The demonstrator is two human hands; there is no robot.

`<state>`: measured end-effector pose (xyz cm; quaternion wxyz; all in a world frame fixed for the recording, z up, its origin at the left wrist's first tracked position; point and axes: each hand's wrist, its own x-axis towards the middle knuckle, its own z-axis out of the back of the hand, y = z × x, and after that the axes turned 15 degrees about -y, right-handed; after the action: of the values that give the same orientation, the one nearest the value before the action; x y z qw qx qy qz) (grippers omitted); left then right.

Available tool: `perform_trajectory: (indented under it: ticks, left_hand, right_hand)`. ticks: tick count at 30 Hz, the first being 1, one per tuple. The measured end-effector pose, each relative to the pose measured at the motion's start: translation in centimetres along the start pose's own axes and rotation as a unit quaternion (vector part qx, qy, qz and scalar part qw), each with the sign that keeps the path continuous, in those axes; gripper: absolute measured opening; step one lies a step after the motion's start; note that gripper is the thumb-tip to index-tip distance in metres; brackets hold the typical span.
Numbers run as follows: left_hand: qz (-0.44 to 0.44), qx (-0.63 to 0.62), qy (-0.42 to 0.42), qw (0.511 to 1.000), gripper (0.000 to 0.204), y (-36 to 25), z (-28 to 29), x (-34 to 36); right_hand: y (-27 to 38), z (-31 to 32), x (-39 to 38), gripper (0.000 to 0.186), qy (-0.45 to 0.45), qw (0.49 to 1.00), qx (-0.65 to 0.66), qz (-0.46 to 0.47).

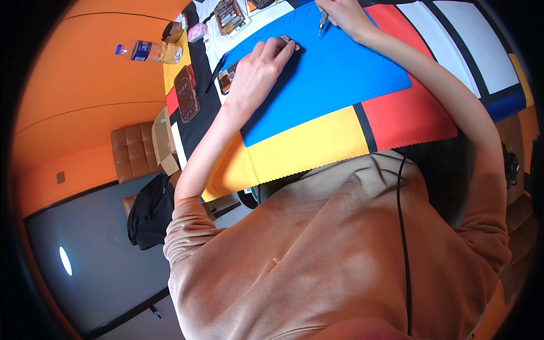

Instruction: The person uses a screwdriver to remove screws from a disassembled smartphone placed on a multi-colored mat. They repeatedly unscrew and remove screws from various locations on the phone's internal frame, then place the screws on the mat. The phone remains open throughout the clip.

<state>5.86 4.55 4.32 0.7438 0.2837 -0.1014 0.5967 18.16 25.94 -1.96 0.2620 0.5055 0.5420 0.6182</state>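
My left hand (258,73) lies over an opened phone (228,78) on the blue work mat (340,73). Its fingers are bent and closed on the phone's far end; the palm covers the middle of the phone. Parts of the phone's inside show left of the wrist. In my right hand (347,20), at the mat's far edge, is a slim metal screwdriver (323,24), its tip pointing down just above or at the mat. The tip is apart from the phone.
Left of the mat lies a dark phone (186,93). A water bottle (148,52), a brown cup (171,32) and a pink item (197,32) stand near the left edge. Another opened phone (229,17) lies at the back. White sheets (470,45) lie right.
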Motion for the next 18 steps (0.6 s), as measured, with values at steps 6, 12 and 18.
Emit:
perform_trajectory:
  ticks: [6, 12, 18]
  left_hand:
    - [0.044, 0.002, -0.058, 0.997, 0.053, -0.3, 0.5, -0.3]
    - [0.288, -0.094, -0.198, 0.932, 0.027, 0.6, 2.5, -1.3]
    - [0.528, -0.436, -0.333, 0.648, 0.022, 3.3, 1.1, -3.0]
  right_hand:
    - [-0.9, -0.2, 0.1, 0.016, -0.022, 0.994, -0.043, 0.099]
    - [-0.1, -0.3, 0.3, 0.01, 0.134, 0.982, 0.035, 0.13]
    - [2.0, 0.6, -1.6, 0.027, 0.323, 0.81, -0.315, 0.375]
